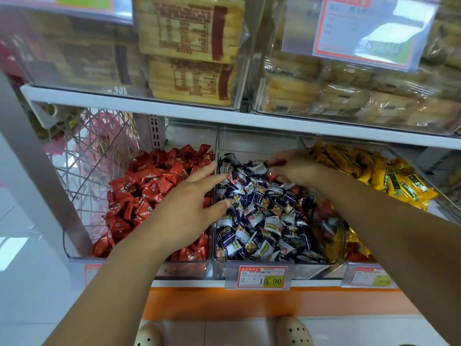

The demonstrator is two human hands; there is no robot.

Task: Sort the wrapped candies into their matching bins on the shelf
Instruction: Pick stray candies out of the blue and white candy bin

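Observation:
Three clear bins stand side by side on the lower shelf. The left bin [139, 267] holds red candies [147, 193]. The middle bin [294, 269] holds blue-and-white candies [259, 221], with a few red ones mixed in along its right side. The right bin [369, 267] holds yellow candies [389, 181]. My left hand [189, 211] reaches over the divider between the left and middle bins, fingers straight, fingertips touching the blue-and-white candies. My right hand [291, 168] hovers over the back of the middle bin, its fingers pinching a small red candy [272, 176].
The upper shelf [139, 104] carries clear boxes of packaged biscuits and pastries close above my hands. A price tag [262, 276] hangs on the middle bin's front. A white wire basket [92, 166] hangs at the left. My shoes [294, 332] show on the tiled floor.

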